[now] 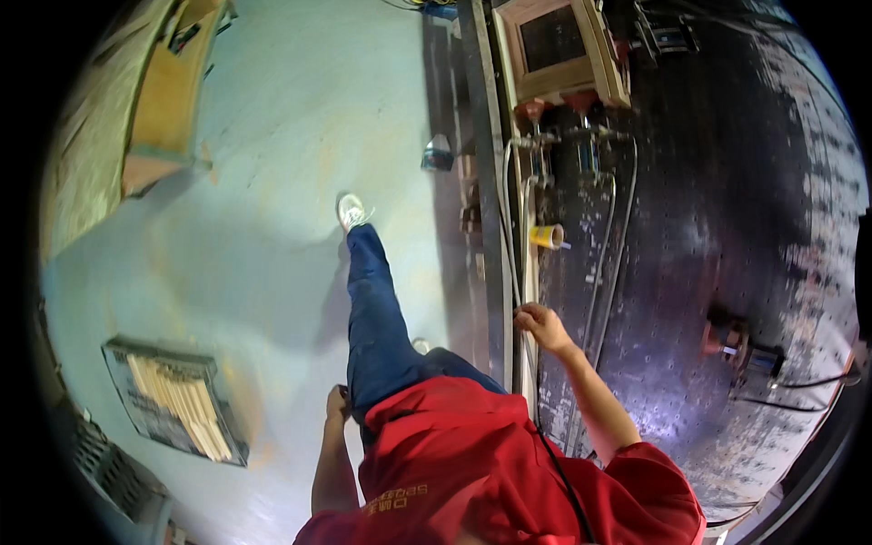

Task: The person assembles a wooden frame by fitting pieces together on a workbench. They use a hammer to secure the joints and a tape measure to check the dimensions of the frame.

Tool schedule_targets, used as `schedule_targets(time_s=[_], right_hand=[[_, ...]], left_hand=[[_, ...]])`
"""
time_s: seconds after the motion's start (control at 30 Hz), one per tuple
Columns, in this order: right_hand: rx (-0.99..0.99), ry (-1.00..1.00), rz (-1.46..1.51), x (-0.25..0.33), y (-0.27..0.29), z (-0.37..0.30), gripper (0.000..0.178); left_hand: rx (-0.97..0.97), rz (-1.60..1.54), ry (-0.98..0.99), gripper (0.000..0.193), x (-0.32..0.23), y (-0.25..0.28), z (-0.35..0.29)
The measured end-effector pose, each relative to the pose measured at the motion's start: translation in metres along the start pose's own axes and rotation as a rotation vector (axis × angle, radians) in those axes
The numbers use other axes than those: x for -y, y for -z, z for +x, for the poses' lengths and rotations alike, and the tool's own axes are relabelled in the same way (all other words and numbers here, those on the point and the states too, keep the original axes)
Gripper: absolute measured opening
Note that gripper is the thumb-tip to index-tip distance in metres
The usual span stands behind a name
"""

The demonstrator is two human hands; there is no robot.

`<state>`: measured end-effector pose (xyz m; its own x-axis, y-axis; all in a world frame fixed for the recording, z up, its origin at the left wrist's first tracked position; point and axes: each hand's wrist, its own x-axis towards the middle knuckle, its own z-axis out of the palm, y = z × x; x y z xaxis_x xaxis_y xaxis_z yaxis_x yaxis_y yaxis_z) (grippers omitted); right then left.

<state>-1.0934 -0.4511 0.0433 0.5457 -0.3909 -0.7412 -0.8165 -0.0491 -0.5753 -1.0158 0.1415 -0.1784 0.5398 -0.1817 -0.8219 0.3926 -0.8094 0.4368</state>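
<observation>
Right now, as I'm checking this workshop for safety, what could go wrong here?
1. The right hand is at the edge of the dark bench, close to the pale hoses; it might snag one.
2. The yellow cup sits near that edge and could be knocked off.
3. Laces spread from the white shoe; if loose, which I can't tell, they might trip the wearer.

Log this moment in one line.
Right hand: at long pale wooden strip, grip unclear | left hand: beside navy trousers | yellow round cup: on dark flat table
</observation>
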Motion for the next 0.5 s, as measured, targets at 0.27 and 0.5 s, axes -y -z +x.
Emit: schedule_targets(time_s=[0.27,0.5], right_hand=[[0.033,-0.254,-0.221,0.133,-0.017,0.126,0.062],[0.255,-0.385,-0.507,0.225,-0.048,0.295,0.102]], left_hand=[[-0.025,-0.552,0.129,0.014,-0.240,0.128,0.134],[0.098,-0.333,0.404,0.059,-0.410,0.162,0.273]])
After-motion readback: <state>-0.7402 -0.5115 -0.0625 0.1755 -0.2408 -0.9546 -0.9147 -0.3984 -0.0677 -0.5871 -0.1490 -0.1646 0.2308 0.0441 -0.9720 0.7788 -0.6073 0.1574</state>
